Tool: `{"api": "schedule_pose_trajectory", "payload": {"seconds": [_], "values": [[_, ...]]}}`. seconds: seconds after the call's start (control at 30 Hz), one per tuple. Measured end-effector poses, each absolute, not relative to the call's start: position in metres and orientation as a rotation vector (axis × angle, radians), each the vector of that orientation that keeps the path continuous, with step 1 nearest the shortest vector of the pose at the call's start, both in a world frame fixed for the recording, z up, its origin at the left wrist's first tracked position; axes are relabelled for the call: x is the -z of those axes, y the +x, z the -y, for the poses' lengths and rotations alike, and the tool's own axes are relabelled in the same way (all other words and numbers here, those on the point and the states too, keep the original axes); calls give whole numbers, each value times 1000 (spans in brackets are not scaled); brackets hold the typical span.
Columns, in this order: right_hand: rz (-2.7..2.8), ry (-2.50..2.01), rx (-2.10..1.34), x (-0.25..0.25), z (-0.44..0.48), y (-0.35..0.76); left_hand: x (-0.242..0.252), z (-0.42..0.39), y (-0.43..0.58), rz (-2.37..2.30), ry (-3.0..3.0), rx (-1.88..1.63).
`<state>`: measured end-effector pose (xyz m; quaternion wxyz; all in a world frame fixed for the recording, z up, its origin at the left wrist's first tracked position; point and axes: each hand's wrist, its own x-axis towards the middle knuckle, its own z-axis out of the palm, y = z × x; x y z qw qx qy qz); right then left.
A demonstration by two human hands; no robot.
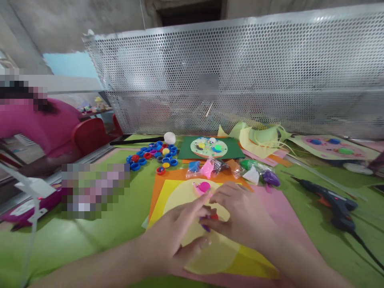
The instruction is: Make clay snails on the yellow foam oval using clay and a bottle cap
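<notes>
A pale yellow paper circle [222,256] lies on yellow, orange and pink sheets in front of me. Over its middle, my right hand [240,212] closes its thumb and fingers around a small red and purple piece [205,227], mostly hidden by the fingers. My left hand [180,228] reaches in from the left, thumb and fingers apart, its fingertips close to the same piece. Whether they touch it, I cannot tell. Above my fingers, a bright pink round disc [205,187] with lighter pink around it sits on the circle.
Bottle caps [142,154] lie in a group at the back left. Small bags of coloured clay [207,168] line the sheets' far edge. A decorated disc [209,147] rests on green card. To the right is a glue gun [330,202]; a person [45,124] sits far left.
</notes>
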<state>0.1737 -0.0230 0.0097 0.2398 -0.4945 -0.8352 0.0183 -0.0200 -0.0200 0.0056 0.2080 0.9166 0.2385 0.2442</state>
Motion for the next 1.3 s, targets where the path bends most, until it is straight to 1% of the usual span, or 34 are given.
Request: {"api": "schedule_pose_trajectory", "payload": {"seconds": [0.17, 0.23, 0.3, 0.4, 0.53, 0.6, 0.67, 0.8, 1.0, 1.07, 1.17, 1.3], "values": [[2355, -1319, 44, -5, 29, 161, 5, 21, -5, -288, 3147, -767], [2358, -1310, 47, -4, 32, 159, 7, 20, -4, -225, 3246, -824], [2334, -1316, 67, -6, 32, 162, 6, 20, -6, -225, 3225, -868], [2287, -1320, 95, -11, 30, 171, -1, 20, -14, -439, 2901, -868], [2269, -1355, 138, -15, 25, 181, -13, 22, -21, -842, 2187, -753], [2278, -1380, 123, -15, 24, 182, -15, 22, -22, -898, 1937, -702], [2289, -1395, 92, -13, 24, 180, -15, 23, -20, -902, 1839, -648], [2309, -1380, 75, -9, 26, 169, -9, 28, -16, -789, 2054, -582], [2340, -1345, 97, -7, 32, 156, 6, 28, -4, -433, 2854, -781], [2348, -1336, 96, -9, 34, 156, 8, 25, -2, -378, 3023, -791], [2340, -1335, 91, -12, 35, 162, 4, 21, -6, -373, 3055, -794], [2307, -1344, 35, -15, 33, 170, -3, 20, -14, -463, 2918, -942]]}}
